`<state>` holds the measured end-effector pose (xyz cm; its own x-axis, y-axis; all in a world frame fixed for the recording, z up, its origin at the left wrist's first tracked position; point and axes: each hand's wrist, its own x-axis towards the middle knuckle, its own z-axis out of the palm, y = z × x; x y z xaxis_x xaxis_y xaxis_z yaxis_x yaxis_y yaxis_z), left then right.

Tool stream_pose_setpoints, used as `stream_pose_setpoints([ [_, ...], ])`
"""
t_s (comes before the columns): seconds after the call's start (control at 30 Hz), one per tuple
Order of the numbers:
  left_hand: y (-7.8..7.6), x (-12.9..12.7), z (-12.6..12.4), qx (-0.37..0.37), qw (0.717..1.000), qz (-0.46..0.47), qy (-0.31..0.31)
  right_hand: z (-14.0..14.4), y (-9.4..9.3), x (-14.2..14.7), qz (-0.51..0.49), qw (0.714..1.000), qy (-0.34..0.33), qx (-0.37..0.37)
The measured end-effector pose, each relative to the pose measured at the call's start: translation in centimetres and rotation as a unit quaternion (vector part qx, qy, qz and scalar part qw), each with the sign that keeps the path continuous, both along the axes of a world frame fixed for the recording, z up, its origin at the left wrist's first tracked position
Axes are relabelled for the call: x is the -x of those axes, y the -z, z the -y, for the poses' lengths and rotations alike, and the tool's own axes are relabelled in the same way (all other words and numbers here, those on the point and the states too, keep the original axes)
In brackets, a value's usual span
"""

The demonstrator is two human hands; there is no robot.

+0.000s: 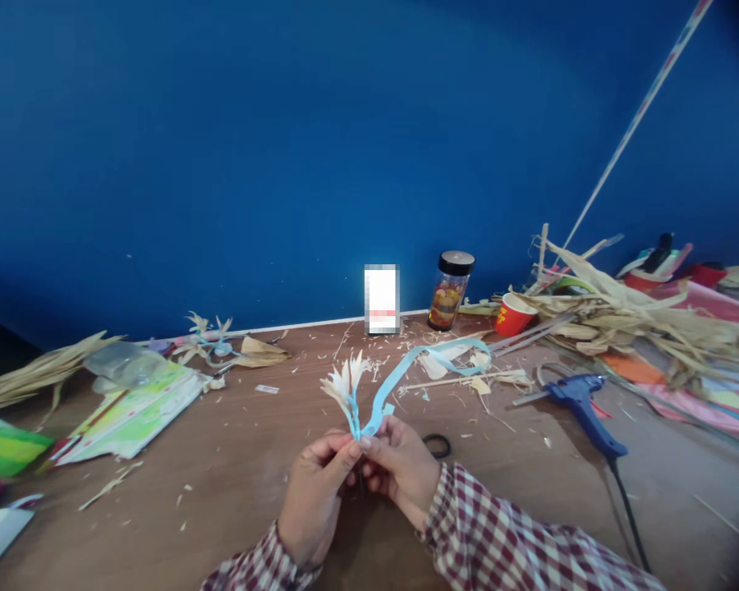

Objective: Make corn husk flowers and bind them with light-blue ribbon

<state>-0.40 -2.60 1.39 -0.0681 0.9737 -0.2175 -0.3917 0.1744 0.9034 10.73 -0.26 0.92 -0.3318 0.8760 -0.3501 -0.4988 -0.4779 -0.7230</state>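
Note:
My left hand (316,488) is closed, its thumb and fingers pinching the base of a flower made of pale dried husk strips (346,384). The flower stands upright with blue wrapping on its stem. My right hand (405,469) is closed too, its fingertips meeting the left ones at the stem and pinching a light blue ribbon (396,377). From the stem the ribbon runs up and right, ending in a loop on the table. Both hands hide the lower stem. Just beyond my right hand lies a black loop (437,446), partly hidden.
A blue glue gun (585,408) with its cord lies at right. Behind it are a red paper cup (515,315), a black-lidded jar (451,291) and a heap of dried husks (646,316). A green-patterned sheet (136,410) lies at left. Scraps litter the brown table (234,468).

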Motion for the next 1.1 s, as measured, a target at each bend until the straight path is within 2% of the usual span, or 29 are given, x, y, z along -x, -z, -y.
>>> stream_pose_setpoints([
  [0.2, 0.0, -0.3, 0.1, 0.027, 0.996, 0.08, 0.009, 0.2, -0.4, 0.0, -0.008, 1.0, -0.023, -0.016],
  [0.33, 0.3, -0.4, 0.0, 0.022, 0.996, 0.086, 0.02, 0.1, -0.6, -0.2, 0.007, 0.999, -0.036, -0.008],
  [0.5, 0.1, -0.3, -0.1, 0.027, 0.999, 0.004, -0.018, 0.0, 0.0, 0.0, 0.084, 0.996, -0.023, 0.008],
  [0.63, -0.6, 0.0, -0.1, 0.023, 0.999, 0.047, 0.007, 0.0, -0.2, 0.0, 0.16, 0.985, -0.037, -0.047],
  [0.73, -0.9, 0.5, -0.4, 0.048, 0.996, 0.07, -0.015, -0.4, -1.2, -0.9, 0.254, 0.956, -0.054, -0.139],
  [0.8, -1.0, 0.9, -0.6, 0.062, 0.996, 0.057, -0.026, -0.7, -2.3, -1.8, 0.339, 0.91, -0.005, -0.24],
  [0.87, -1.1, 1.1, -0.8, 0.071, 0.997, 0.035, -0.002, -0.8, -3.5, -2.5, 0.396, 0.852, 0.056, -0.339],
  [0.93, -1.3, 1.2, -0.8, 0.077, 0.996, 0.013, 0.035, -0.8, -4.2, -2.7, 0.424, 0.811, 0.057, -0.399],
  [1.0, -1.4, 1.0, -0.7, 0.078, 0.994, -0.005, 0.071, -0.7, -4.2, -2.6, 0.427, 0.805, 0.008, -0.411],
  [1.1, -1.5, 0.9, -0.5, 0.068, 0.993, -0.026, 0.097, -0.8, -3.2, -2.3, 0.398, 0.835, -0.067, -0.374],
])
